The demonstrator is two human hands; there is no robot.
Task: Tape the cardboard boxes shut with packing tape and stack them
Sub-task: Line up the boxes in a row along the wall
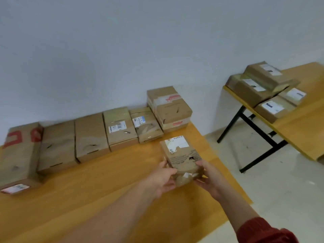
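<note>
The small box (182,155) is sitting between the person's two hands near the right end of the tabletop (105,181), just in front of the row of boxes (91,137) lining the wall (122,50). Its top is showing a torn white label and a ripped patch of bare ribbing. The left hand (164,179) is curling round its near left corner and the right hand (208,178) is clasping its near right side, so each grip is grasping the small box. I cannot tell whether its bottom is touching the wood. A red sleeve (266,232) is covering the right forearm.

The row is running left to right, with a tall box (168,107) bearing red-printed tape standing at its right end. Across a strip of pale floor (245,149), a second tabletop (298,130) is carrying a pile of boxes (263,85) with white labels.
</note>
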